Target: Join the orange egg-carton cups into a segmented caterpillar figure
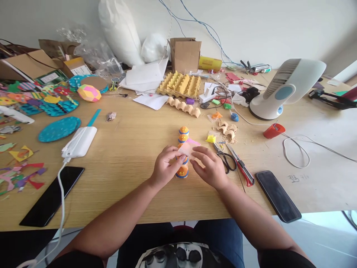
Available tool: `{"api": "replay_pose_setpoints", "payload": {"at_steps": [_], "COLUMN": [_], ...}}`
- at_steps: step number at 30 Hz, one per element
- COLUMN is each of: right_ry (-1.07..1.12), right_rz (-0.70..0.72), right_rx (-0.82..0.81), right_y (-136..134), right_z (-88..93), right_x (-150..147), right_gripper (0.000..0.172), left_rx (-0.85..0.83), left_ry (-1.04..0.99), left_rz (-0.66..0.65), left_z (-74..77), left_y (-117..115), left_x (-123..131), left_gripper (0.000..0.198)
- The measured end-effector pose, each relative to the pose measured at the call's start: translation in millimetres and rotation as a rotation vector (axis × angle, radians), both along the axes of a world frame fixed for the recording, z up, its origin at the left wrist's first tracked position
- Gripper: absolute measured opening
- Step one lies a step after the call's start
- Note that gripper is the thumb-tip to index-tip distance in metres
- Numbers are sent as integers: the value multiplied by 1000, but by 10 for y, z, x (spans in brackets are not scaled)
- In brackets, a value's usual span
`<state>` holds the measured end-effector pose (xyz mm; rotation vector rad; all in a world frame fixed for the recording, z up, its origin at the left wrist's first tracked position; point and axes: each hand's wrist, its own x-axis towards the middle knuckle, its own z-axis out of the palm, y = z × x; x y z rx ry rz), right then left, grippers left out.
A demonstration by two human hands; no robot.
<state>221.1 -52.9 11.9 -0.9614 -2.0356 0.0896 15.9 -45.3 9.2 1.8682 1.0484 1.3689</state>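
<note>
Between my hands is a small translucent packet with something pink at its upper edge. My left hand pinches its left side between thumb and fingers. My right hand is at its right side with curled fingers, thumb apart from the fingertips; whether it grips the packet is unclear. Beneath the packet, a row of small orange figures with blue bands and drawn faces runs away from me. The nearest figure and the farthest show, while the middle ones are partly covered by the packet and my fingers.
Right of my hands lie black scissors, a red cutter, a yellow clay piece and a phone. Farther off stand a fan, a red cup and egg trays. A power bank and paper scraps lie left.
</note>
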Motion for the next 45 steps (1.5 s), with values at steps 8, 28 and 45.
{"api": "replay_pose_setpoints", "payload": {"at_steps": [8, 28, 45], "right_ry": [-52, 8, 37], "right_rz": [2, 22, -84], "right_rx": [138, 163, 224], "right_y": [-23, -65, -129], "right_z": [14, 26, -70], "right_x": [-9, -43, -161], "right_gripper": [17, 19, 16], "left_rx": [-59, 430, 288], "left_ry": [-11, 278, 266], "left_rz": [-34, -22, 7], "left_z": [-2, 85, 69], "left_y": [-2, -9, -51], "left_x": [-4, -10, 52], "left_gripper": [17, 8, 32]}}
